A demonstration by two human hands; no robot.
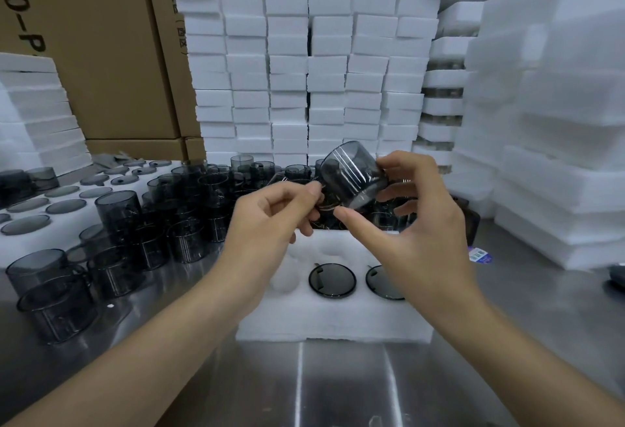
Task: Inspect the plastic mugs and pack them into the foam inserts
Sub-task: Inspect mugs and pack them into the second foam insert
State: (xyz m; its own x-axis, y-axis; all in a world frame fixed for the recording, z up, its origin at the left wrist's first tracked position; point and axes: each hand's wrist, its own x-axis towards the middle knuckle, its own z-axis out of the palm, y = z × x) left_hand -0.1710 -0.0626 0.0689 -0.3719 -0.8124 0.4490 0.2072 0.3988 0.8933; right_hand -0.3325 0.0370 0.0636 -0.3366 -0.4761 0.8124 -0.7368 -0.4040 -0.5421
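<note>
Mug (351,172): grey see-through plastic, held tilted in the air above the back edge of the foam insert, between both hands.
Left hand (270,216): thumb and forefinger pinch the mug at its lower left side; the other fingers are curled under.
Right hand (426,223): grasps the body of the mug, fingers over the far side, thumb stretched below it.
Foam insert (338,320): white, flat on the table, just under the hands.
Packed mugs (332,280): two dark round ends sit in holes of the insert, side by side; the right one is partly hidden by the right wrist.
Loose mugs (118,216): a crowd on the left, reaching near the insert's left edge.
Table (338,386): bare steel lies before the insert's front edge, and a narrower strip on its right.
Foam stacks (304,71): a white wall behind the mugs; another pile (558,122) rises at the right.
</note>
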